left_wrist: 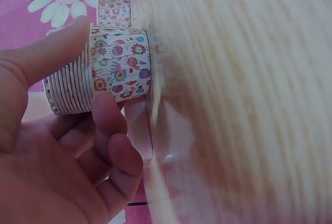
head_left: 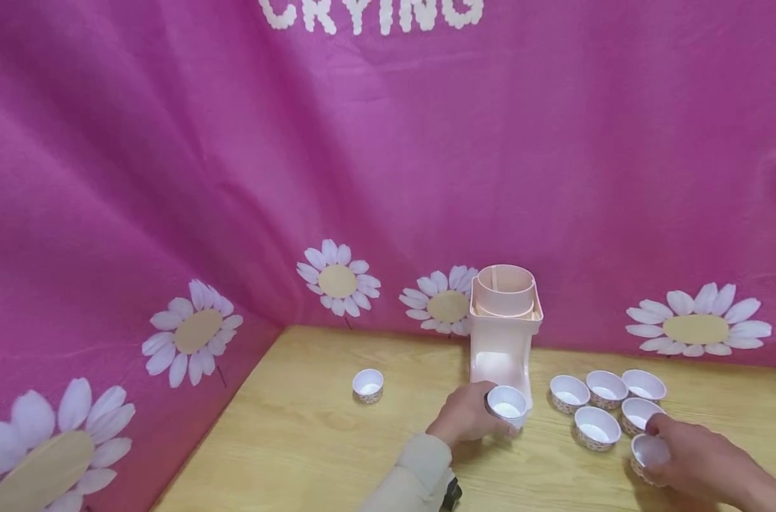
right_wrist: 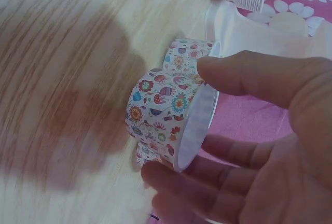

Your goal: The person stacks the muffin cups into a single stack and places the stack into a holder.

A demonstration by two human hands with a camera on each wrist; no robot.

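Note:
My left hand (head_left: 467,416) grips a nested stack of paper baking cups (head_left: 508,404) at the table's middle. In the left wrist view the stack (left_wrist: 122,60) lies between thumb and fingers, with many rims layered and a flowered outer wall. My right hand (head_left: 704,455) pinches a single flower-printed baking cup (head_left: 646,449) at the right. Seen from the right wrist, the thumb is at one side of this cup (right_wrist: 158,110) and the fingertips at the other, close over the wood. Several matching cups (head_left: 597,427) stand upright just beyond it, grouped together.
A pale pink plastic stand with a round cylinder on top (head_left: 503,323) is behind my left hand. One lone baking cup (head_left: 368,385) stands to the left on the wooden table (head_left: 285,427). A magenta flowered cloth (head_left: 554,178) hangs along the back and left edges.

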